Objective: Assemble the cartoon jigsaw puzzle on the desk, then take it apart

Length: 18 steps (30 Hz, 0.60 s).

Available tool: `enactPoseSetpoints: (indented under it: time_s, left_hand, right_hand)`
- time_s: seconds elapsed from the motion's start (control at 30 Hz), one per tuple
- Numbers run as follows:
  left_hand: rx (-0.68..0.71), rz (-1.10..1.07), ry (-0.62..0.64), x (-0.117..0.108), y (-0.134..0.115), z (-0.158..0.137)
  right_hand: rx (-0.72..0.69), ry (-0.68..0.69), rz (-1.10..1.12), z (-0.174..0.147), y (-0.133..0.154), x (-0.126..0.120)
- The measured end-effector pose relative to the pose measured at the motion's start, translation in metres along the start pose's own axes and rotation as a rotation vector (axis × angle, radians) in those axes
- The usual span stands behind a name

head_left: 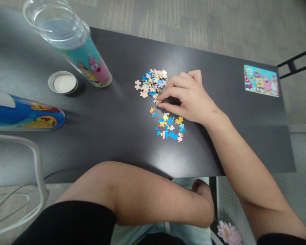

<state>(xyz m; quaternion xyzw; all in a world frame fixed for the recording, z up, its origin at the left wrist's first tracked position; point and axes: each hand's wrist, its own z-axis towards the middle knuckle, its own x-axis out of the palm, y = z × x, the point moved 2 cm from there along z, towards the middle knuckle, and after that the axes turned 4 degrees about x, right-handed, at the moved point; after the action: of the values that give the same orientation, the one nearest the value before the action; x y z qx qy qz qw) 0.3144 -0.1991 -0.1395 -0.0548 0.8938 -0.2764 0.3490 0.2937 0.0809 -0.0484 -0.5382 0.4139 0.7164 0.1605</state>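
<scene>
My right hand [185,92] reaches over the table, thumb and index finger closed on a bare-backed puzzle piece [156,99]. That piece is at the near edge of a heap of jigsaw pieces [151,81], many showing their plain beige backs. Just below the hand lies a looser group of face-up pieces [173,135] in blue, yellow and pink. One yellow, red and blue piece [153,112] sits apart between the two groups. My left hand [204,204] rests bent in my lap below the table edge, its fingers mostly hidden.
A clear tube [91,61] with a cartoon wrap stands at the upper left, beside a round lid [63,83]. Another blue printed tube [28,112] is at the left edge. A cartoon picture card [261,81] lies at the table's right end. A white cable [39,170] hangs lower left.
</scene>
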Motion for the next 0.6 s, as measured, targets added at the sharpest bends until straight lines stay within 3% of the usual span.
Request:
enactPoseSetpoints:
  time_s: [0.13, 0.3, 0.37, 0.6]
  left_hand:
    - [-0.03, -0.049, -0.024, -0.002, 0.0, -0.004]
    - [0.023, -0.082, -0.035, -0.006, 0.006, -0.011]
    - [0.023, -0.074, -0.029, -0.005, 0.007, -0.012]
    - [-0.004, -0.205, -0.069, 0.001, 0.005, 0.004]
  right_hand:
    - [0.026, 0.018, -0.018, 0.0, 0.001, -0.003]
    - [0.05, -0.124, -0.012, -0.001, -0.011, -0.007]
    - [0.087, -0.122, -0.008, -0.002, -0.022, -0.009]
    - [0.179, -0.179, -0.026, -0.006, -0.041, -0.014]
